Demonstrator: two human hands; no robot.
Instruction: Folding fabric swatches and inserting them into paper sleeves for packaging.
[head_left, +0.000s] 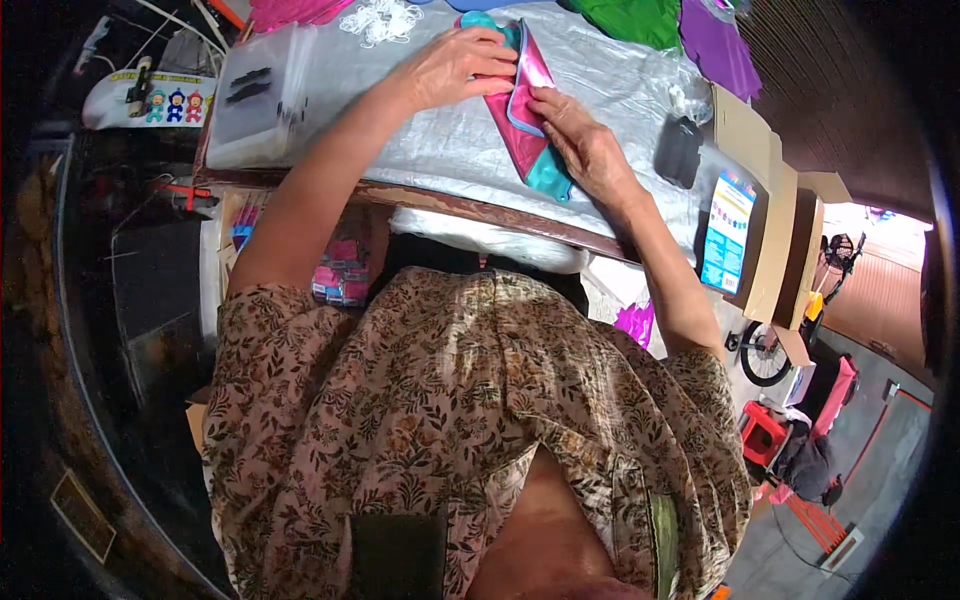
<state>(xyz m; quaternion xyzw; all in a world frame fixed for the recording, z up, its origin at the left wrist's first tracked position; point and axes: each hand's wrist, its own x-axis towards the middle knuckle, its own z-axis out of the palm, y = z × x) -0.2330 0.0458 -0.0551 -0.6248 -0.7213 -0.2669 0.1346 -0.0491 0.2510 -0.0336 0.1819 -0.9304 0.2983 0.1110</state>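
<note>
A shiny pink and teal piece of fabric (524,140) with pale blue edging lies folded into a narrow slanting strip on the plastic-covered table (400,150). Across its upper left side, my left hand (460,68) rests with stretched fingers slightly apart. My right hand (592,148) is at the strip's right edge, its fingers bent and closed on the trimmed fold. Part of the fabric is hidden under the fingers of both hands.
White cord (382,20) lies heaped at the far edge, near pink, green (630,22) and purple (718,50) fabric. A clear plastic bin (260,100) stands left. On the right are a black plastic item (679,153), an open cardboard box (775,215) and a printed card package (729,230).
</note>
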